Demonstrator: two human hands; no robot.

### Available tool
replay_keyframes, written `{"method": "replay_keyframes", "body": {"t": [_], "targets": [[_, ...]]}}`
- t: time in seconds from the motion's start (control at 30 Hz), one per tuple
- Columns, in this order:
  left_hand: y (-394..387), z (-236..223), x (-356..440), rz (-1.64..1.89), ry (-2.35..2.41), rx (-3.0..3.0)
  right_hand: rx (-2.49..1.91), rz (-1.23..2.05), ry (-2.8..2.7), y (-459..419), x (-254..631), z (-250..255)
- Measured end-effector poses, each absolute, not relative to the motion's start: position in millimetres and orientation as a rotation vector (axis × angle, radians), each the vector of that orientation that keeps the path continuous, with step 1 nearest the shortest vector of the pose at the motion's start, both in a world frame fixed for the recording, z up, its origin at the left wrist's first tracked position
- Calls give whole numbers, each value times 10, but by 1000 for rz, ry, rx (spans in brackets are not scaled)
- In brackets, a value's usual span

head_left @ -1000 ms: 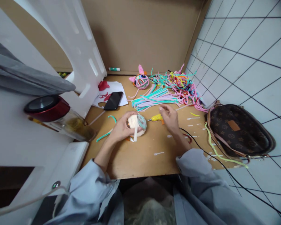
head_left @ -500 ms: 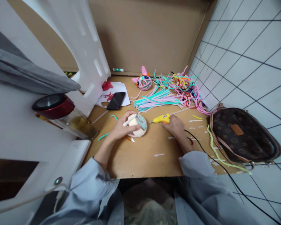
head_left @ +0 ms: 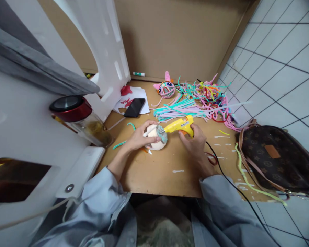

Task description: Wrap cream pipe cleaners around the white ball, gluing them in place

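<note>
My left hand (head_left: 139, 137) is wrapped round a cream ball (head_left: 156, 141) partly covered in coiled pastel pipe cleaner, held just above the brown board (head_left: 170, 175). A white pipe cleaner strand runs from the ball past my fingers. My right hand (head_left: 194, 140) grips a yellow glue gun (head_left: 179, 125) with its nozzle touching the coiled patch on the ball. The gun's black cord (head_left: 229, 181) trails back to the lower right.
A heap of pipe cleaners (head_left: 195, 103) and a finished pink-eared ball face (head_left: 166, 89) lie at the back. A black phone (head_left: 134, 107) rests on paper. A red-lidded jar (head_left: 77, 116) stands left, a brown patterned bag (head_left: 278, 157) right. Glue drips dot the board.
My right hand took the glue gun off the board, lifted it and brought its nozzle to the ball. The left hand kept holding the ball.
</note>
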State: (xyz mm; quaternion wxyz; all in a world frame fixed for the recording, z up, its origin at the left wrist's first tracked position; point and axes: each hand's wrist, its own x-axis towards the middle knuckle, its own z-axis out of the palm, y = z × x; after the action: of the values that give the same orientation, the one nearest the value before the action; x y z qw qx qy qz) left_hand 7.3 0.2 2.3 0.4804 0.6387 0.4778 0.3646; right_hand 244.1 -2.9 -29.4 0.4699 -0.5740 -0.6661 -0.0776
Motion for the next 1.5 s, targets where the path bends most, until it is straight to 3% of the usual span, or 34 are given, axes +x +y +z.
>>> {"method": "replay_keyframes", "body": {"t": [0.93, 1.5], "targets": [[-3, -10, 58, 871, 1176, 1578, -1363, -110, -1692, -57, 2447, -273], [33, -74, 43, 885, 1121, 1559, -1142, -348, -1682, -10, 2466, -312]]}}
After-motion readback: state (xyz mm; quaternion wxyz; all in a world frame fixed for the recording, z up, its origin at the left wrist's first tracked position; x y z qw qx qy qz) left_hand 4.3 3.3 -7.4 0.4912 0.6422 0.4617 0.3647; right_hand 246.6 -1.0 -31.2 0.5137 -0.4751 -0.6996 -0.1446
